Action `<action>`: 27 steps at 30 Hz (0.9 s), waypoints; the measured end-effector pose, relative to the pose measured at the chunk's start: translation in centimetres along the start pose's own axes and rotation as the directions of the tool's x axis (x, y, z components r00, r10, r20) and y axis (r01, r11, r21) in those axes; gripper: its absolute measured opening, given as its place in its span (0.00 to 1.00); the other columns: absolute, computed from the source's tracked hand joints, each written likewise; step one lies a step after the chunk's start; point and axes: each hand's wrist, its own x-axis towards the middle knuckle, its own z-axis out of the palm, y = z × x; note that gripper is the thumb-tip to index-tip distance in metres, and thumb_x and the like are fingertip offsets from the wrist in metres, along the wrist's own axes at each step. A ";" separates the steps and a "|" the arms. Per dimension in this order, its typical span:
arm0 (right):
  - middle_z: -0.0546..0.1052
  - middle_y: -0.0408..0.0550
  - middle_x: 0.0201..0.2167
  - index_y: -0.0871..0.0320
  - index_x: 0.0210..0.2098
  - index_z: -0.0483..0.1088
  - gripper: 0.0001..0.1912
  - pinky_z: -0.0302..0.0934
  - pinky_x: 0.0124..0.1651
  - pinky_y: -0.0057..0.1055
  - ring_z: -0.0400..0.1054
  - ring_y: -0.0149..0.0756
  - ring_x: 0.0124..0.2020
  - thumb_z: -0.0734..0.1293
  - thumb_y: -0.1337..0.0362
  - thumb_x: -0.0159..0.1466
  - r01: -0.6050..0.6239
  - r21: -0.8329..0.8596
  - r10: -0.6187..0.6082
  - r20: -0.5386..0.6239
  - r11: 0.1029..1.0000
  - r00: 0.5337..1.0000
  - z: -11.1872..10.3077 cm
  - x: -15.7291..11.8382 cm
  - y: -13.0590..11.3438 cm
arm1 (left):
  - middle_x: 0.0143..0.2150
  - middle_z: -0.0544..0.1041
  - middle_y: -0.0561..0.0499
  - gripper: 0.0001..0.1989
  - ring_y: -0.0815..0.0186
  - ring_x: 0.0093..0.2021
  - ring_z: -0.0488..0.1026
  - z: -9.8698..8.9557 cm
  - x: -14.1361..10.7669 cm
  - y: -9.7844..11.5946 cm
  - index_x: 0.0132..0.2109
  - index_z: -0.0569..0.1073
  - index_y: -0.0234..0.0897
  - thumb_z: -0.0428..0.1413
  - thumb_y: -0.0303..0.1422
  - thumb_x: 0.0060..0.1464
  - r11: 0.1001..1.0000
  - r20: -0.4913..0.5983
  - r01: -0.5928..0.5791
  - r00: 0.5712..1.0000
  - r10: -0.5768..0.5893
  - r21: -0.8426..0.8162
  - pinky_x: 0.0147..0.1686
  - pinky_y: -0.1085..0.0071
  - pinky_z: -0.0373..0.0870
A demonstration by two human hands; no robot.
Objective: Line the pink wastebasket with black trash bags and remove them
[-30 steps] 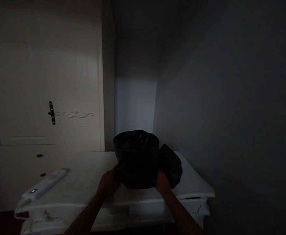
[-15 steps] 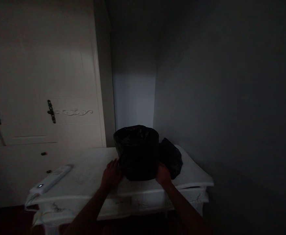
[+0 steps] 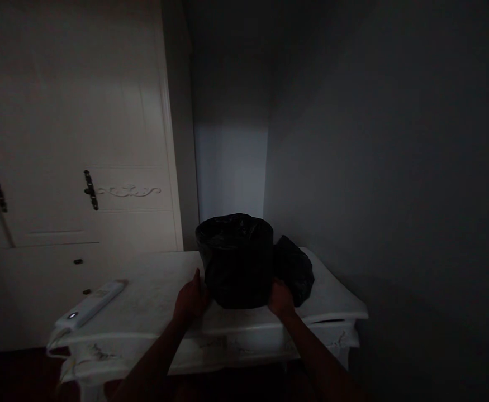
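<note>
Where the light barely reaches, you face a plain grey wall [image 3: 374, 167] on your right and a tall cream wardrobe [image 3: 76, 111] with raised scroll moulding on your left. Before you stands a white desk [image 3: 156, 290] with a curved front edge and carved decoration below its top. On it, about midway along, a round, open-topped container covered in glossy black plastic [image 3: 238, 273] stands upright between your hands. A bulging black plastic bundle [image 3: 294, 271] lies against its right side; you cannot tell whether both are one bag. Toward the desk's left end lies a long white plastic strip [image 3: 91, 304] with a small bright light, set well apart from the container. Your left hand [image 3: 190, 298] is at the container's lower left side, one digit pointing up; your right hand [image 3: 281, 298] is at its lower right, beside the bundle. Both hands' fingers are too dark and hidden to tell whether they grasp the plastic. Ornate dark metal handles [image 3: 90, 190] and smaller dark knobs [image 3: 78, 261] dot the wardrobe.
</note>
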 end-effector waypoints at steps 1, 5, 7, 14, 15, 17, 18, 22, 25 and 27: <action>0.79 0.66 0.56 0.68 0.62 0.71 0.28 0.63 0.60 0.37 0.72 0.52 0.59 0.62 0.75 0.62 -0.002 -0.009 0.002 0.008 1.000 1.000 -0.1 0.0 0.0 | 0.57 0.80 0.29 0.39 0.50 0.57 0.79 0.0 0.0 0.0 0.77 0.45 0.22 0.47 0.38 0.67 1.000 -0.001 0.001 1.000 -0.001 -0.003 0.55 0.60 0.70; 0.79 0.65 0.55 0.67 0.62 0.72 0.27 0.63 0.60 0.36 0.72 0.50 0.60 0.61 0.76 0.63 -0.008 -0.043 0.009 0.031 0.999 0.999 -0.2 0.0 -0.1 | 0.57 0.80 0.28 0.39 0.50 0.57 0.79 0.1 0.0 -0.1 0.77 0.44 0.21 0.46 0.39 0.68 1.000 -0.003 0.005 1.000 -0.005 -0.010 0.54 0.60 0.71; 0.79 0.64 0.56 0.67 0.60 0.73 0.26 0.63 0.60 0.36 0.73 0.50 0.59 0.61 0.76 0.63 -0.006 -0.038 0.007 0.025 0.999 1.000 -0.2 0.0 -0.1 | 0.58 0.79 0.29 0.38 0.50 0.58 0.79 0.1 0.0 -0.2 0.76 0.48 0.23 0.47 0.39 0.68 1.000 -0.013 -0.001 1.000 0.001 0.007 0.55 0.60 0.71; 0.78 0.65 0.57 0.70 0.62 0.71 0.27 0.63 0.62 0.37 0.72 0.50 0.60 0.61 0.75 0.64 -0.003 -0.018 0.003 0.029 1.000 1.000 -0.3 0.0 -0.2 | 0.58 0.82 0.38 0.19 0.54 0.59 0.78 0.1 0.6 -0.5 0.56 0.78 0.35 0.46 0.34 0.67 0.987 0.028 -0.127 0.992 0.125 0.096 0.59 0.64 0.70; 0.78 0.65 0.57 0.69 0.62 0.71 0.27 0.63 0.62 0.37 0.72 0.50 0.61 0.61 0.75 0.64 -0.008 -0.017 0.008 0.029 1.000 1.000 -0.3 0.0 -0.2 | 0.58 0.81 0.38 0.20 0.54 0.59 0.78 0.2 0.6 -0.5 0.56 0.78 0.35 0.46 0.34 0.68 0.987 0.022 -0.126 0.992 0.124 0.096 0.59 0.64 0.70; 0.78 0.65 0.57 0.68 0.62 0.71 0.27 0.63 0.62 0.36 0.72 0.49 0.61 0.61 0.75 0.64 -0.017 -0.019 0.017 0.023 1.000 1.000 -0.3 0.0 -0.2 | 0.60 0.81 0.38 0.20 0.55 0.60 0.77 0.4 0.6 -0.6 0.57 0.78 0.36 0.45 0.34 0.68 0.990 0.000 -0.120 0.993 0.120 0.080 0.60 0.64 0.69; 0.78 0.64 0.57 0.67 0.63 0.71 0.27 0.63 0.62 0.36 0.72 0.49 0.61 0.61 0.75 0.64 -0.020 -0.021 0.020 0.019 1.000 1.000 -0.2 0.0 -0.2 | 0.60 0.80 0.39 0.20 0.55 0.61 0.77 0.5 0.6 -0.7 0.57 0.78 0.36 0.45 0.33 0.68 0.990 -0.011 -0.119 0.993 0.120 0.071 0.60 0.64 0.69; 0.79 0.64 0.56 0.66 0.63 0.71 0.28 0.63 0.61 0.35 0.73 0.48 0.60 0.61 0.74 0.64 -0.022 -0.029 0.022 0.003 0.999 1.000 0.1 0.0 0.0 | 0.59 0.81 0.41 0.18 0.55 0.59 0.78 0.8 0.8 -1.2 0.56 0.79 0.39 0.48 0.32 0.66 0.989 -0.012 -0.136 0.991 0.136 0.058 0.59 0.64 0.70; 0.79 0.64 0.56 0.66 0.63 0.71 0.28 0.63 0.62 0.35 0.72 0.48 0.61 0.62 0.74 0.64 -0.026 -0.042 0.026 0.001 0.999 1.000 0.2 0.0 0.0 | 0.59 0.81 0.41 0.18 0.55 0.59 0.78 0.9 0.8 -1.4 0.55 0.79 0.39 0.49 0.32 0.66 0.986 -0.009 -0.155 0.988 0.155 0.058 0.59 0.65 0.70; 0.79 0.64 0.56 0.66 0.63 0.71 0.29 0.62 0.61 0.35 0.72 0.49 0.60 0.62 0.75 0.63 -0.023 -0.039 0.023 0.003 0.999 1.000 0.2 0.0 0.0 | 0.59 0.81 0.40 0.18 0.54 0.59 0.78 0.8 0.8 -1.3 0.56 0.79 0.39 0.49 0.32 0.65 0.985 -0.027 -0.155 0.987 0.158 0.069 0.59 0.63 0.69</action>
